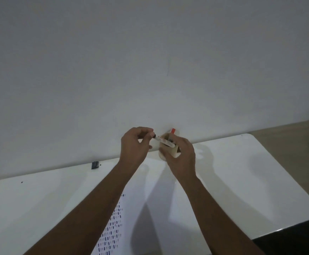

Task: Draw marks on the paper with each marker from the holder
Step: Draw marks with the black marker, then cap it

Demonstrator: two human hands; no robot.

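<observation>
My right hand (pixel 181 157) grips a white-barrelled marker (pixel 165 143) that lies tilted, its dark tip pointing left. My left hand (pixel 133 146) pinches at that tip end, probably on the cap, which is hidden between the fingers. Behind both hands a beige holder (pixel 175 152) stands at the table's far edge against the wall, mostly covered by my right hand. A red-capped marker (pixel 173 130) sticks up out of it. The white paper (pixel 150 208) lies on the table between my forearms, with rows of short dark and reddish marks (pixel 113 230) along its left side.
The white table (pixel 241 181) has rounded corners and meets a plain grey-white wall. A small dark object (pixel 95 165) sits at the far left edge of the table. Floor shows beyond the table on the right.
</observation>
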